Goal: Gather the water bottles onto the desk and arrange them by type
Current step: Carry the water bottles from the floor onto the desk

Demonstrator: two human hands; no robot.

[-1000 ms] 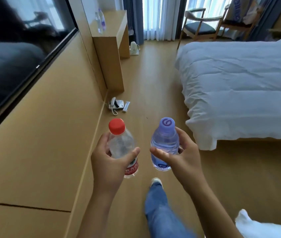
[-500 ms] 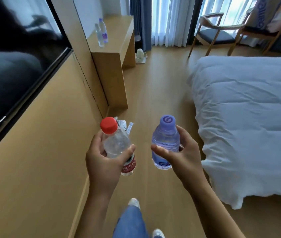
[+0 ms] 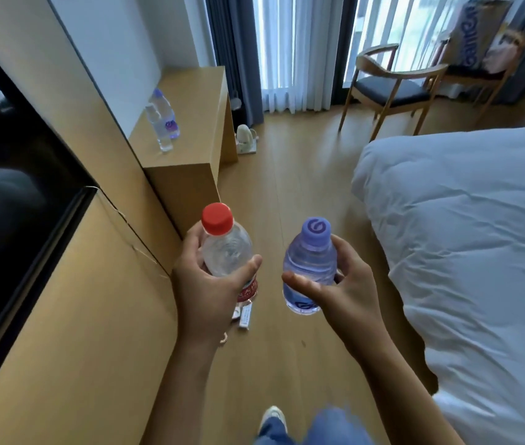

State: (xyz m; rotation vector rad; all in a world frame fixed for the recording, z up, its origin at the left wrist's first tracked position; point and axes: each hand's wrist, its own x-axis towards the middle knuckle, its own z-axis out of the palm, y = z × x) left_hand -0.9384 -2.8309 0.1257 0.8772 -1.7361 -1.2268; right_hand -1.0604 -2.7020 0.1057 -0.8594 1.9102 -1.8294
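Observation:
My left hand [image 3: 205, 290] grips a clear water bottle with a red cap [image 3: 227, 248] and a red label, held upright in front of me. A bluish bottle with a purple cap [image 3: 309, 264] stands upright in my right hand [image 3: 347, 290], whose fingers curl round it. Ahead on the left is the wooden desk [image 3: 197, 123]. Two bottles stand on it near the wall: a purple-capped one [image 3: 166, 114] and, just in front of it, a clear one [image 3: 158, 128].
A dark TV screen [image 3: 14, 194] hangs on the wooden wall panel at left. A white bed [image 3: 466, 236] fills the right. A white kettle [image 3: 245, 138] and a small white object [image 3: 244, 317] lie on the floor. Wooden chairs [image 3: 389, 88] stand by the curtains.
I have walked forward along the wall; the desk and its two bottles are closer and larger. The floor clutter now lies below my left hand. Both hands still hold their bottles.

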